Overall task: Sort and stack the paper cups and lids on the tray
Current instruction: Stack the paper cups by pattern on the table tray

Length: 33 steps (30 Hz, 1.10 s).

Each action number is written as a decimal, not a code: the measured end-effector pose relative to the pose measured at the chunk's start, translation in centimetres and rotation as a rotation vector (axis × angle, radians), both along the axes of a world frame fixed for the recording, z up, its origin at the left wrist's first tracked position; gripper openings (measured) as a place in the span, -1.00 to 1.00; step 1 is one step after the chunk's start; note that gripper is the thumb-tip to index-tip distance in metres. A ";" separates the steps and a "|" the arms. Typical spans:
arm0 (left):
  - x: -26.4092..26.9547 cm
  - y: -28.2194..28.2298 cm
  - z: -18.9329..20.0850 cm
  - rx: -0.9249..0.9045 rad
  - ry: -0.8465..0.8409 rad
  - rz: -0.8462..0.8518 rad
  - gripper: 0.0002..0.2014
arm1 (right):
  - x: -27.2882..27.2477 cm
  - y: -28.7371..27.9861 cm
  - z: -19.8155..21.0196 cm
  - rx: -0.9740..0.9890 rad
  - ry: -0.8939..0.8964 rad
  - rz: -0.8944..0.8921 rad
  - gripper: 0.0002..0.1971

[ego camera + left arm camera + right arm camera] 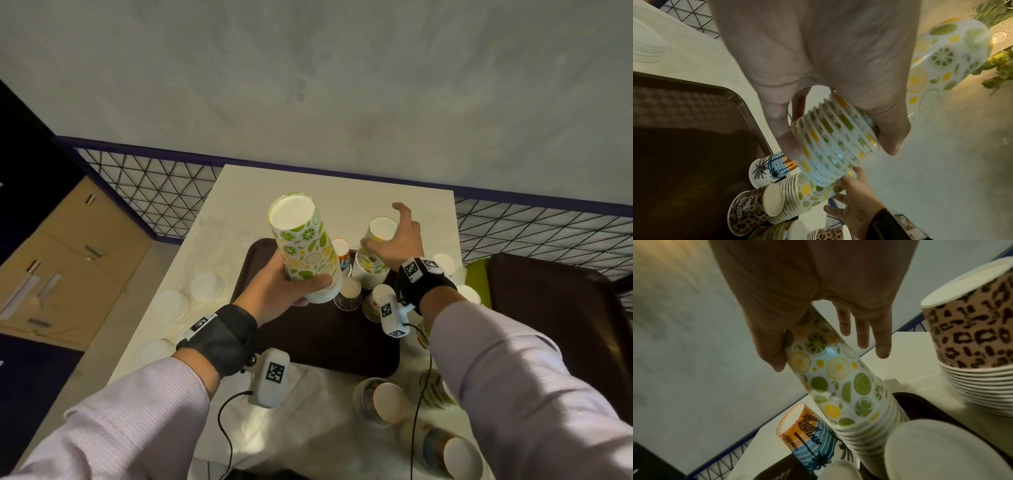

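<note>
My left hand grips the rim end of a stack of upside-down lemon-and-lime cups, held tilted above the brown tray. In the left wrist view, thumb and fingers wrap the stack's ribbed rims. My right hand hovers over the top of a second citrus stack standing upside-down on the tray. In the right wrist view, only its thumb lies against this stack; the other fingers are straight and off it. A palm-tree cup and a leopard-print cup stand between the stacks.
White lids lie on the table left of the tray. Cups lie on their sides at the near right. A leopard-print stack and a white lid sit beside my right hand. A second dark tray is right; wire fencing runs behind.
</note>
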State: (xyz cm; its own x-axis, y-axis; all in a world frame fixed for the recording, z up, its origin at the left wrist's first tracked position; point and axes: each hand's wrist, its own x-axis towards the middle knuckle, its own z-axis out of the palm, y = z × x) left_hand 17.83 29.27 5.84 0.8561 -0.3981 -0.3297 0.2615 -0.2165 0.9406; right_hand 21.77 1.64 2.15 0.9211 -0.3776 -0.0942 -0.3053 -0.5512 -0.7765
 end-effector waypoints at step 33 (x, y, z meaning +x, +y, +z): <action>-3.5 -5.8 4.7 0.026 -0.239 -0.022 -0.20 | -10.7 4.5 13.6 0.303 -0.081 0.392 -0.17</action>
State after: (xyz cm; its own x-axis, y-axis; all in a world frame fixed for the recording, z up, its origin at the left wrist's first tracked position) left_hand 14.34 23.50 10.58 0.9021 -0.4117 -0.1294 0.0273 -0.2447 0.9692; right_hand 11.04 6.12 15.70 0.9972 0.0316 -0.0682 -0.0524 -0.3585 -0.9320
